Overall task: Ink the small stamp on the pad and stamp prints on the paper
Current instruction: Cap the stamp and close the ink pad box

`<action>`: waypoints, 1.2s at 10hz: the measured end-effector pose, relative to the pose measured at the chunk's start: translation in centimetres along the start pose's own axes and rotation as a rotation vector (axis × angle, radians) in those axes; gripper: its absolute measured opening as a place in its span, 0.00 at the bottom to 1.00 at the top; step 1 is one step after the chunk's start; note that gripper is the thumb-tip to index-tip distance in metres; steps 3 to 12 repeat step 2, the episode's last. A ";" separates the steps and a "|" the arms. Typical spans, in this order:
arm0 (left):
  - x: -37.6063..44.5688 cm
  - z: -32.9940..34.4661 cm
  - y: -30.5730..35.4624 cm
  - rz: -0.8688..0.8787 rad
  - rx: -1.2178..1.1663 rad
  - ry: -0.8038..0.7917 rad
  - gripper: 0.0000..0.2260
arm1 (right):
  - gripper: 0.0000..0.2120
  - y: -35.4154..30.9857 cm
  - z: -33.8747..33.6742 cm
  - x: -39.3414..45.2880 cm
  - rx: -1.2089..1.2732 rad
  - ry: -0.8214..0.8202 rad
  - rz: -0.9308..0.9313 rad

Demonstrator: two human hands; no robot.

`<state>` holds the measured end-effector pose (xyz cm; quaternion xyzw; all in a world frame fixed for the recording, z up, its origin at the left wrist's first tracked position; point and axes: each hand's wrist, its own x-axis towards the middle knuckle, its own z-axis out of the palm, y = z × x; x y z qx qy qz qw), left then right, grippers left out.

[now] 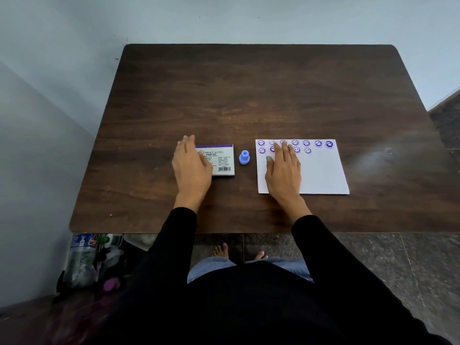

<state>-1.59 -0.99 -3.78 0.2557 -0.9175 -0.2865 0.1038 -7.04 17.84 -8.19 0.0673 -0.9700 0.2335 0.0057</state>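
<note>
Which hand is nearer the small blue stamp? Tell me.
Right, narrowly. The right hand lies flat on the paper beside the stamp; the left hand covers the stamp pad opposite.

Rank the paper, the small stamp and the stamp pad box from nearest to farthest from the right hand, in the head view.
1. Paper: directly under the right hand.
2. Small stamp: upright, just left of that hand.
3. Stamp pad box: farther left, under the left hand.
</note>
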 end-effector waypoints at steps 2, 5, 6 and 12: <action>-1.9 2.5 3.1 0.267 0.125 0.029 0.25 | 0.21 -1.0 -0.9 0.4 0.059 0.130 0.005; -1.9 2.5 3.1 0.267 0.125 0.029 0.25 | 0.21 -1.0 -0.9 0.4 0.059 0.130 0.005; -1.9 2.5 3.1 0.267 0.125 0.029 0.25 | 0.21 -1.0 -0.9 0.4 0.059 0.130 0.005; -1.9 2.5 3.1 0.267 0.125 0.029 0.25 | 0.21 -1.0 -0.9 0.4 0.059 0.130 0.005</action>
